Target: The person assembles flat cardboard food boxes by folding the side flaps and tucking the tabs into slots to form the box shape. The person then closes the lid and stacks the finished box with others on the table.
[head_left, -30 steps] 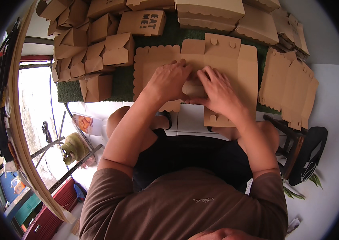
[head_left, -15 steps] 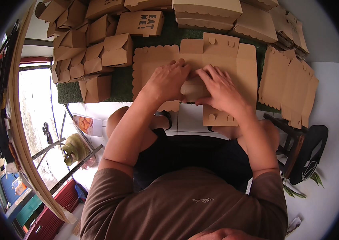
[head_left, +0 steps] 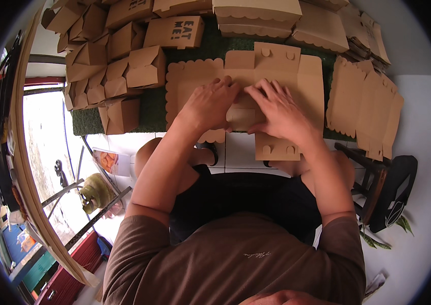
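A flat brown cardboard box blank with scalloped edges and tab flaps lies unfolded in front of me. My left hand bends over its middle from the left, fingers curled and close together, thumb toward the near edge. From the other side, my right hand grips the same blank with bent, slightly parted fingers, its thumb low by the near edge. Between the hands, a small near flap stands folded up at the crease. The fingertips partly hide the card they press.
Folded brown boxes are piled at the left on green artificial turf. Larger scalloped boxes stand along the back. More flat blanks lie at the right. A black stool and a green gas cylinder stand lower down.
The view has shifted slightly. Both hands stay on the blank in nearly the same pose. My left thumb has shifted slightly, and more of the small near flap shows between the hands.
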The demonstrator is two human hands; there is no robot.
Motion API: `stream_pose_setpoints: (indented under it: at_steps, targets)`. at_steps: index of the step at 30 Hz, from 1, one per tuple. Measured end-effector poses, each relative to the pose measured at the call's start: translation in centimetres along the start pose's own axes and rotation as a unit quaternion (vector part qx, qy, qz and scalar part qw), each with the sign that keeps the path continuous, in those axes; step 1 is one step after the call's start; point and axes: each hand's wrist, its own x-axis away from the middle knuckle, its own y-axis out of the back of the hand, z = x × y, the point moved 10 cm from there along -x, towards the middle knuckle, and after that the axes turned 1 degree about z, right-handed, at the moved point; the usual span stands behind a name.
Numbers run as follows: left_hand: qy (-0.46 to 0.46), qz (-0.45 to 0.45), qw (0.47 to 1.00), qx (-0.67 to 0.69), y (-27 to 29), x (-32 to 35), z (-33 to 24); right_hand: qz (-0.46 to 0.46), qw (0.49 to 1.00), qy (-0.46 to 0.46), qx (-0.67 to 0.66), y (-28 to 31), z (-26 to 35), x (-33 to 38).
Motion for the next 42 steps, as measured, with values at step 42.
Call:
stream_pose_setpoints:
  at_steps: [42]
  targets:
    - [0.013, -0.057, 0.997, -0.060, 2.1, 0.6, 0.8, -0.020, 0.994, 0.003, 0.103, -2.4, -1.0, -2.9]
